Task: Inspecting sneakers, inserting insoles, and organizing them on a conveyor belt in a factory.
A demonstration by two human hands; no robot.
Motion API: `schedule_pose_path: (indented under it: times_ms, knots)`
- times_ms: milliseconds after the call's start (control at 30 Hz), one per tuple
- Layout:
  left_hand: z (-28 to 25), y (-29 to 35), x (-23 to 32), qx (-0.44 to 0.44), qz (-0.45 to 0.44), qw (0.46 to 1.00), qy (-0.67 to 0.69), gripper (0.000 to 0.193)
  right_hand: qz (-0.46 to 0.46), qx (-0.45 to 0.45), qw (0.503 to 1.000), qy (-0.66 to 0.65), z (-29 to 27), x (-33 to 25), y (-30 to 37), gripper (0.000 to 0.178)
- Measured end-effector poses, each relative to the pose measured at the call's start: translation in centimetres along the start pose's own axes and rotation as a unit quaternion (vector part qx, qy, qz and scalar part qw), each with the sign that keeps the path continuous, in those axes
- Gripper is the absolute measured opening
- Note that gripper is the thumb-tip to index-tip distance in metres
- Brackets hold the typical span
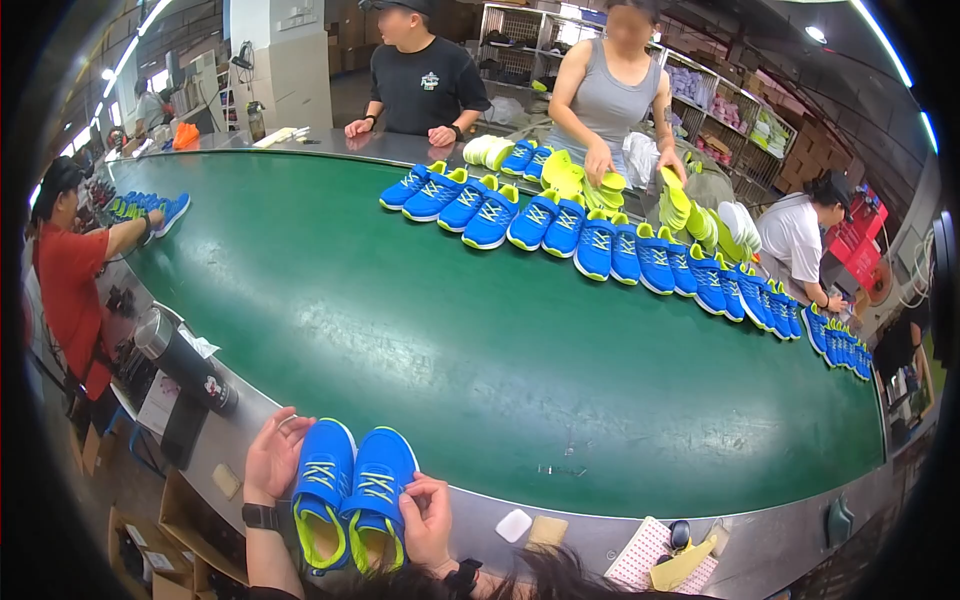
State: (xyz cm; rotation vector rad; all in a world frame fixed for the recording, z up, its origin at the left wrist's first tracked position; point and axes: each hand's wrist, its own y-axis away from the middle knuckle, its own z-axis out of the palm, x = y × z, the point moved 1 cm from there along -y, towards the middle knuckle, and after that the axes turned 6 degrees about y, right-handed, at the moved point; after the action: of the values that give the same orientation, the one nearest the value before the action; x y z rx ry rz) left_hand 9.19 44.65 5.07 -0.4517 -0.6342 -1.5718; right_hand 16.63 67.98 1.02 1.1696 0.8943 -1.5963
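A pair of blue sneakers stands side by side at the near edge of the table, toes pointing away from me. The left sneaker (326, 462) and the right sneaker (383, 468) have lime-green laces and linings and white soles. My left hand (277, 455) rests beside the left sneaker, palm turned toward it and fingers apart. At the outer side of the right sneaker, near its strap, my right hand (428, 515) has its fingers curled and pinched against the shoe's edge. Whatever else lies between those fingertips is hidden.
A green conveyor belt (330, 290) runs across, lined at its far side with blue sneakers (595, 248). Opposite, a person handles lime insoles (605, 192). A dark tumbler (185, 360) lies at left. Near right are a white pad (513, 526) and a dotted sheet (640, 555).
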Motion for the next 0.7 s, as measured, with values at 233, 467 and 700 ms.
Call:
schedule_pose_path:
  times_ms: [233,467,700]
  knots:
    - [0.7,0.6,-0.5,0.0,-0.001,1.0,0.0,0.036,-0.007,-0.051,0.998,0.019,-1.1,-0.4,0.2,0.021]
    - [1.3,0.9,-1.1,-0.008,0.002,1.0,-0.001,0.035,-0.007,-0.047,0.998,0.029,-1.9,-1.2,0.3,0.02]
    - [1.9,1.4,-1.0,0.009,0.002,1.0,-0.016,0.032,-0.002,-0.053,0.998,0.016,-2.0,-1.8,0.5,0.019]
